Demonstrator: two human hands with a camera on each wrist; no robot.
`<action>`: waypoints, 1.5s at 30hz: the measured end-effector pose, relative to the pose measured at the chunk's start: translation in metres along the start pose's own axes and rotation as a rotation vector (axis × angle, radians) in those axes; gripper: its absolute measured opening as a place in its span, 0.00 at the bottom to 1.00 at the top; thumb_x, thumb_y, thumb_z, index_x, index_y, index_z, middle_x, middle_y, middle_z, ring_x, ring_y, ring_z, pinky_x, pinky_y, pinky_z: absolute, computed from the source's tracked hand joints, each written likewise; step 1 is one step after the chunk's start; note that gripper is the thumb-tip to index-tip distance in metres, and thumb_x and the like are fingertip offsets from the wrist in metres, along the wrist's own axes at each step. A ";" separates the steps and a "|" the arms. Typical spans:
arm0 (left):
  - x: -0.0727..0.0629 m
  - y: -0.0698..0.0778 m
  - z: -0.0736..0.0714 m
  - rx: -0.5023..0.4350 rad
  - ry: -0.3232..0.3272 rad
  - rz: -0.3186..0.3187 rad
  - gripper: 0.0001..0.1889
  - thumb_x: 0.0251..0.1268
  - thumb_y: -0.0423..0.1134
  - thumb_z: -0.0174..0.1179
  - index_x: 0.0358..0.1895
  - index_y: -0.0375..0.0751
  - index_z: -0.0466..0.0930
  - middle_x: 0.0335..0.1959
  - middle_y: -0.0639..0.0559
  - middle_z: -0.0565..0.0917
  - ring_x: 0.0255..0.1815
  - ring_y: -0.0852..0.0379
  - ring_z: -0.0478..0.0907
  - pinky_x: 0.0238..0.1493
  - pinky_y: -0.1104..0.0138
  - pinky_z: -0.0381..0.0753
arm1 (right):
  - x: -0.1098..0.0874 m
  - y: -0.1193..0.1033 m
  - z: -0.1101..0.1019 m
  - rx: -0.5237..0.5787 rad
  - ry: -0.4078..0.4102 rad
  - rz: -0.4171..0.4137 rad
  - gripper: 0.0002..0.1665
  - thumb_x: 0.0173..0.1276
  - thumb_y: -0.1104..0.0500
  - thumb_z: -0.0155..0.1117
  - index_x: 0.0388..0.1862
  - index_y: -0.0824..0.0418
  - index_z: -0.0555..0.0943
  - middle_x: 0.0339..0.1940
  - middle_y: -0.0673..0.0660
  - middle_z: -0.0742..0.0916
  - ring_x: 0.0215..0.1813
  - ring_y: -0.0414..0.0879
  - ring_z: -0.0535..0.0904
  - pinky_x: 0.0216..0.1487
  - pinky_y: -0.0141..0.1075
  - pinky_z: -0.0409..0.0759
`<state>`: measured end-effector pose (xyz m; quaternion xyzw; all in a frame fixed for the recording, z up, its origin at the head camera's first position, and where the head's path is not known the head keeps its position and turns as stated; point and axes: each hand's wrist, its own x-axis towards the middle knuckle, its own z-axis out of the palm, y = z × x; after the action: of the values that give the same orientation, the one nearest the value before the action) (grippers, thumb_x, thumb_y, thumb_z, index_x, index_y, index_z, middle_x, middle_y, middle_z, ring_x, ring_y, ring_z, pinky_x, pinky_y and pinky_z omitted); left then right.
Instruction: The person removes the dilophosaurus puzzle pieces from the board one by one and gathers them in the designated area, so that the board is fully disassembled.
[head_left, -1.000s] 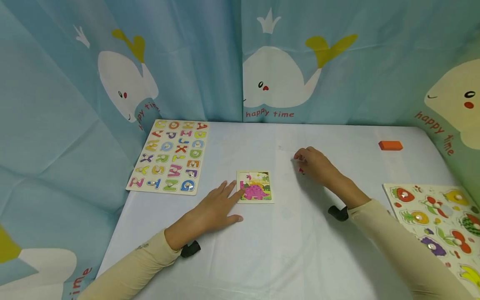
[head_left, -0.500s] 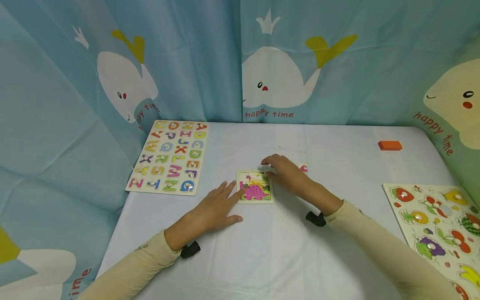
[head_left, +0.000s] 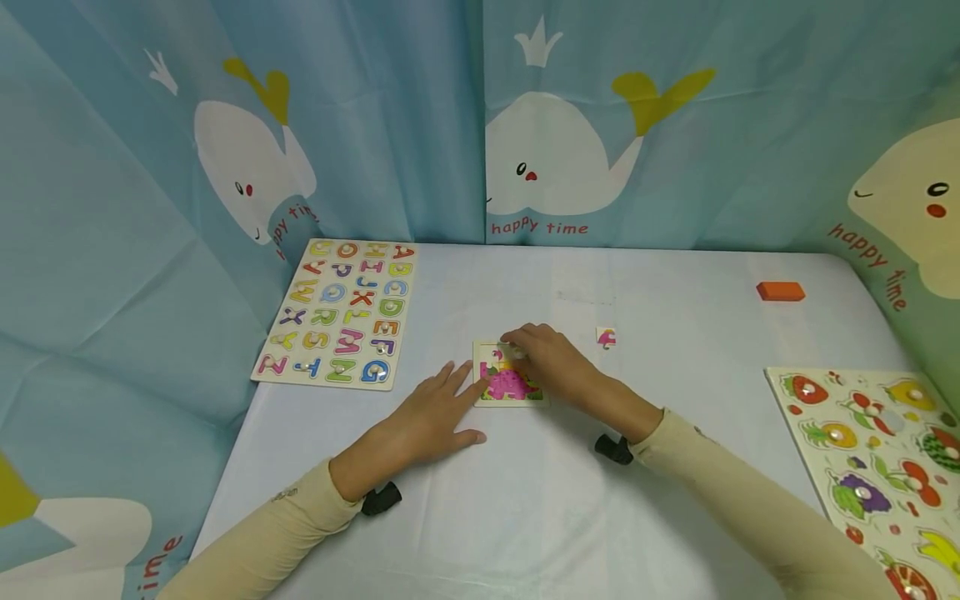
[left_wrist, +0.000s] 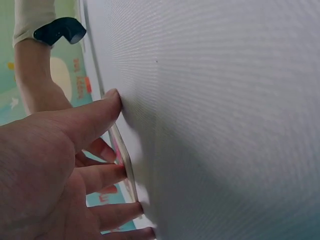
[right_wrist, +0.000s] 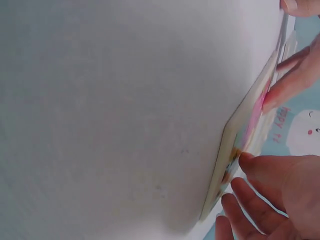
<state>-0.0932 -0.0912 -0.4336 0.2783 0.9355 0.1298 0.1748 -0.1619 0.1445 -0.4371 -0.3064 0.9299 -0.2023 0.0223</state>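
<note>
A small square jigsaw puzzle (head_left: 512,402) with a pink dinosaur picture lies in a pale frame on the white-covered table. My left hand (head_left: 431,417) rests flat beside it with fingers spread, the index fingertip on its left part. In the left wrist view the left fingers (left_wrist: 107,175) lie along the puzzle's edge. Over its upper right part my right hand (head_left: 558,362) bends down, thumb tip at the picture in the right wrist view. I cannot tell whether a piece is between its fingers. A loose pink-and-white puzzle piece (head_left: 606,337) lies to the right, untouched.
An alphabet peg board (head_left: 337,317) lies at the left by the curtain. At the right edge is a fruit peg board (head_left: 870,450), with an orange block (head_left: 781,292) behind it. Blue curtains (head_left: 420,125) with whales stand around the back and sides.
My right hand has moved left from beside the loose piece to the puzzle's upper right part, leaving that piece in plain view. My left hand has stayed in place.
</note>
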 end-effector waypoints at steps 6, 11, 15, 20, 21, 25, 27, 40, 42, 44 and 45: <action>-0.001 0.001 0.000 -0.004 0.001 0.000 0.42 0.74 0.59 0.64 0.84 0.46 0.60 0.87 0.39 0.54 0.86 0.34 0.50 0.81 0.41 0.60 | -0.006 -0.003 0.003 -0.048 0.024 -0.007 0.27 0.69 0.62 0.76 0.66 0.66 0.83 0.57 0.62 0.90 0.59 0.58 0.87 0.63 0.52 0.85; -0.001 0.002 -0.001 -0.008 0.000 -0.005 0.43 0.74 0.59 0.64 0.84 0.47 0.59 0.87 0.39 0.53 0.86 0.34 0.50 0.81 0.41 0.59 | -0.010 -0.004 0.004 -0.096 0.063 -0.045 0.27 0.67 0.64 0.77 0.65 0.67 0.83 0.57 0.63 0.90 0.58 0.59 0.86 0.61 0.54 0.85; -0.001 0.002 0.000 -0.003 0.003 -0.003 0.43 0.74 0.59 0.64 0.84 0.47 0.59 0.87 0.38 0.54 0.86 0.34 0.50 0.81 0.41 0.59 | -0.009 -0.005 0.003 -0.098 0.031 0.011 0.28 0.68 0.61 0.78 0.66 0.63 0.83 0.60 0.61 0.89 0.61 0.59 0.83 0.60 0.56 0.82; 0.000 0.001 0.000 -0.006 0.004 -0.001 0.42 0.74 0.59 0.64 0.84 0.46 0.60 0.87 0.38 0.54 0.86 0.33 0.50 0.81 0.41 0.59 | -0.005 -0.005 0.000 -0.050 -0.033 0.078 0.29 0.70 0.60 0.76 0.68 0.59 0.81 0.64 0.59 0.87 0.66 0.59 0.79 0.62 0.59 0.74; 0.000 0.000 0.001 -0.006 0.005 -0.001 0.42 0.74 0.59 0.64 0.84 0.46 0.60 0.87 0.38 0.54 0.86 0.33 0.50 0.81 0.41 0.59 | -0.004 -0.005 -0.001 -0.045 -0.044 0.083 0.29 0.70 0.60 0.75 0.69 0.59 0.81 0.64 0.59 0.86 0.66 0.59 0.79 0.62 0.59 0.73; 0.001 0.000 0.002 -0.007 0.005 -0.002 0.42 0.74 0.60 0.64 0.84 0.46 0.60 0.87 0.39 0.54 0.86 0.34 0.50 0.81 0.41 0.60 | -0.001 -0.003 -0.002 -0.023 -0.097 0.092 0.29 0.72 0.60 0.73 0.70 0.58 0.79 0.65 0.60 0.84 0.67 0.60 0.76 0.61 0.59 0.72; 0.001 -0.001 0.002 -0.005 0.006 -0.003 0.42 0.74 0.60 0.64 0.84 0.47 0.60 0.87 0.39 0.54 0.86 0.34 0.50 0.81 0.41 0.60 | 0.000 -0.002 -0.003 -0.013 -0.120 0.096 0.28 0.72 0.61 0.73 0.70 0.57 0.79 0.65 0.60 0.82 0.67 0.59 0.74 0.60 0.58 0.72; 0.002 -0.001 0.003 0.000 0.003 -0.006 0.43 0.74 0.60 0.63 0.84 0.47 0.60 0.87 0.40 0.53 0.87 0.34 0.49 0.81 0.42 0.59 | 0.000 0.003 -0.004 0.052 -0.107 0.037 0.25 0.71 0.65 0.73 0.66 0.60 0.80 0.60 0.61 0.80 0.61 0.58 0.74 0.54 0.50 0.73; 0.002 -0.001 0.004 0.004 0.003 -0.006 0.43 0.75 0.60 0.63 0.84 0.46 0.60 0.87 0.40 0.53 0.87 0.34 0.49 0.81 0.42 0.60 | 0.000 0.005 -0.003 0.068 -0.101 0.019 0.25 0.71 0.66 0.72 0.65 0.61 0.79 0.59 0.62 0.80 0.59 0.57 0.75 0.55 0.51 0.75; 0.002 -0.001 0.004 0.007 0.002 -0.005 0.43 0.75 0.61 0.62 0.84 0.47 0.59 0.87 0.40 0.52 0.87 0.34 0.49 0.81 0.41 0.60 | 0.000 0.006 -0.003 0.083 -0.099 0.006 0.25 0.71 0.67 0.72 0.65 0.62 0.79 0.58 0.63 0.80 0.56 0.56 0.75 0.56 0.51 0.77; 0.002 -0.001 0.004 0.009 0.001 -0.005 0.43 0.75 0.61 0.62 0.85 0.47 0.59 0.87 0.40 0.52 0.87 0.34 0.49 0.81 0.42 0.59 | 0.000 0.006 -0.003 0.093 -0.099 0.005 0.25 0.71 0.67 0.72 0.65 0.62 0.78 0.58 0.63 0.80 0.56 0.56 0.75 0.57 0.51 0.77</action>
<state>-0.0938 -0.0906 -0.4383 0.2768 0.9368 0.1252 0.1736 -0.1656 0.1501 -0.4364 -0.3124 0.9180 -0.2298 0.0829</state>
